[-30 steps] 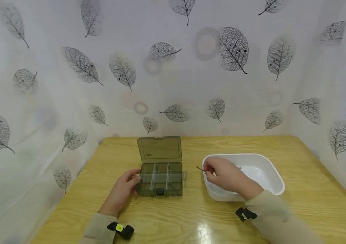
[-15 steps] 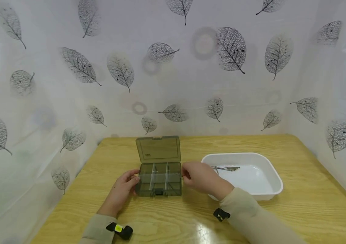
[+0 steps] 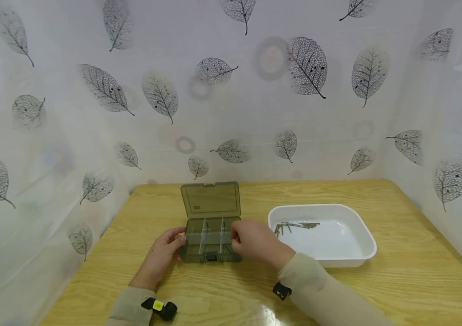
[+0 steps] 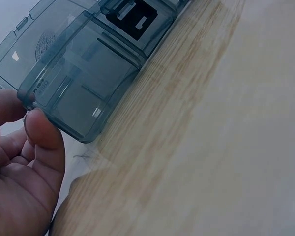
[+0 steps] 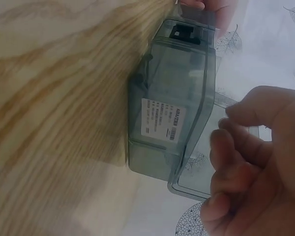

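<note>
A greenish see-through compartment box [image 3: 212, 239] stands on the table with its lid [image 3: 211, 199] raised at the back. My left hand [image 3: 164, 254] pinches the box's left wall between thumb and fingers. Above the right-hand compartments is my right hand [image 3: 255, 242], thumb and forefinger pinched together. A thin screw [image 3: 225, 237] shows faintly at these fingertips in the head view; in the right wrist view the curled fingers hide it. Another dark screw [image 3: 228, 248] lies in the front right compartment. Dark heads [image 5: 147, 57] show through the box's side wall in the right wrist view.
Right of the box stands a white plastic tray [image 3: 367, 226], and several long thin screws [image 3: 306, 225] lie at its left and back. A leaf-patterned curtain [image 3: 231, 113] surrounds the wooden table [image 3: 198, 294] at the back and sides.
My right hand has moved left with a screw, from over the tray to above the box's right side, leaving the screws in the tray in view. My left hand has kept its hold.
</note>
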Available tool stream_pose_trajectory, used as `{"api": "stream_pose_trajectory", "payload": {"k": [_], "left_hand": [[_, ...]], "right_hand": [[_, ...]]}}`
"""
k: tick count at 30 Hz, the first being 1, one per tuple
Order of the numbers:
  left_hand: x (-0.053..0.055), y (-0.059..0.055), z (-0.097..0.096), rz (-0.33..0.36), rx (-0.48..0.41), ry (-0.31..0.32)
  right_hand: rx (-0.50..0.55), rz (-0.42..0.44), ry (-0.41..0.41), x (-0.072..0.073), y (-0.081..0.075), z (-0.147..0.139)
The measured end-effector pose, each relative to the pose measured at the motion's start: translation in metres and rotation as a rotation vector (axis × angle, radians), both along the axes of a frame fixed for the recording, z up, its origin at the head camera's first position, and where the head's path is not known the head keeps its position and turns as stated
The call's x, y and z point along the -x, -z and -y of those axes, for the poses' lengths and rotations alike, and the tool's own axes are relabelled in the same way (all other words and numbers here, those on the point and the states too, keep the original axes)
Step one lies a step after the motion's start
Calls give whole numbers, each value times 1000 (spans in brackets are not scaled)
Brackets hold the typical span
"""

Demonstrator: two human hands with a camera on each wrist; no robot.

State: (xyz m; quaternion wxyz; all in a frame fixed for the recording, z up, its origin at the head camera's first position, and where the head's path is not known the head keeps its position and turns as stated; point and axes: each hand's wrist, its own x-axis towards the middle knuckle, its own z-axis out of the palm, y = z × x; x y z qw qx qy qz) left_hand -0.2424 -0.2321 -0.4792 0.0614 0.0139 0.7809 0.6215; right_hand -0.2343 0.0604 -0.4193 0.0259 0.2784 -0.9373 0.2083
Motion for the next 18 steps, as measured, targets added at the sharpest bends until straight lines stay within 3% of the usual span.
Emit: {"api": "stream_pose_trajectory", "payload": {"k": [6,13,18], "left_hand": [[0,-2,-1,1,-4,8],[0,-2,-1,7,1,1],[0,-2,-2,9,7,-6]], "right_hand": [[-13,-2,14,-1,-2,-1],[-25,-95,4,1,-2,-10],[-7,-101,19,2,-4,-21]]}}
